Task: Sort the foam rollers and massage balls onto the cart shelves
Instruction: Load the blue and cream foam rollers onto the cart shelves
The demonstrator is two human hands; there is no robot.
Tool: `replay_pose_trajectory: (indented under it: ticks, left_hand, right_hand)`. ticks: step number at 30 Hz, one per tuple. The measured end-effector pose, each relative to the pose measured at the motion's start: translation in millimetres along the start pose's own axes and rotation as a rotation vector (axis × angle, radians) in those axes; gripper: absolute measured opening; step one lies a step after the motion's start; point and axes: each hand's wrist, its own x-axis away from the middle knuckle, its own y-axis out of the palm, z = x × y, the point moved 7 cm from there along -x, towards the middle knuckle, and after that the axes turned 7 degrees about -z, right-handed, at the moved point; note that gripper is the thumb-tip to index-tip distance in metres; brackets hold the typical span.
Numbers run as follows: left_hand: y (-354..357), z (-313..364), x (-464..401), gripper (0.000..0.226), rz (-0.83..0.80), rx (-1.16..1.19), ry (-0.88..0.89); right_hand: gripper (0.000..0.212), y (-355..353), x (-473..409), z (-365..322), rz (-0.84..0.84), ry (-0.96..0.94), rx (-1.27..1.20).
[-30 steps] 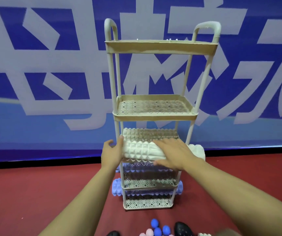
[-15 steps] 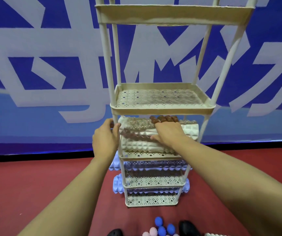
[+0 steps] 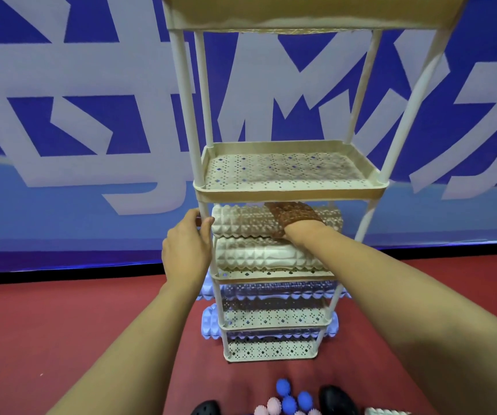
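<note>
A tall cream cart with perforated shelves stands in front of me. Two white ridged foam rollers lie stacked on its third shelf: the upper roller and the lower roller. My right hand reaches in under the second shelf, fingers curved over the upper roller. My left hand wraps the cart's front-left post beside that roller's end. Blue foam rollers fill the lower shelves, their ends sticking out. On the floor lie blue massage balls and pink spiky balls.
The second shelf holds nothing; the top shelf's contents are hidden. A blue and white banner wall stands right behind the cart. Red carpet spreads on both sides. My black shoes flank the balls, with another white roller at the bottom edge.
The upper white roller has gone from the cart's front into the third shelf, on top of the other. My right hand followed it in; my left hand shifted to the post. The view moved closer.
</note>
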Motion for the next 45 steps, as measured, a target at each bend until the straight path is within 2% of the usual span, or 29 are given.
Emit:
replay_pose_trajectory:
  ticks: [4, 7, 11, 13, 17, 21, 27, 33, 38, 45]
  left_hand:
    - [0.2, -3.3, -1.4, 0.026, -0.003, 0.01, -0.018]
    - [0.9, -3.8, -1.3, 0.026, -0.004, 0.015, -0.025]
    - [2.4, -3.8, -1.1, 0.027, -0.029, 0.014, -0.035]
    - [4.2, -4.9, -0.5, 0.03, -0.064, 0.013, -0.056]
    - [20.9, -2.5, 30.3, 0.036, -0.171, 0.075, -0.11]
    - [54.3, 20.8, 99.3, 0.062, -0.308, 0.097, -0.018]
    - [110.6, 81.0, 169.7, 0.059, -0.487, -0.05, 0.205]
    - [184.1, 139.7, 239.5, 0.056, -0.652, -0.134, 0.403]
    - [262.8, 163.2, 288.2, 0.063, -0.826, -0.172, 0.41]
    - [341.7, 196.4, 300.6, 0.065, -0.94, -0.137, 0.414]
  right_hand:
    - [0.06, -0.1, 8.1, -2.1, -0.049, 0.021, 0.042]
    - [0.072, 6.9, 16.4, 0.6, -0.059, 0.03, 0.074]
    - [0.058, 13.6, 29.2, -2.3, 0.055, -0.008, 0.079]
    - [0.042, 17.2, 39.1, 0.2, 0.087, -0.025, 0.097]
    - [0.051, 22.8, 65.9, 15.1, 0.186, -0.117, 0.186]
    - [0.059, 45.2, 102.0, 45.8, 0.275, -0.18, 0.169]
    - [0.056, 97.7, 170.8, 111.1, 0.319, -0.096, 0.075]
    - [0.061, 190.2, 232.7, 210.6, 0.144, 0.116, -0.023]
    - [0.06, 268.7, 273.4, 282.2, 0.012, 0.231, -0.106]
    - [0.065, 375.4, 288.2, 333.8, -0.188, 0.31, -0.201]
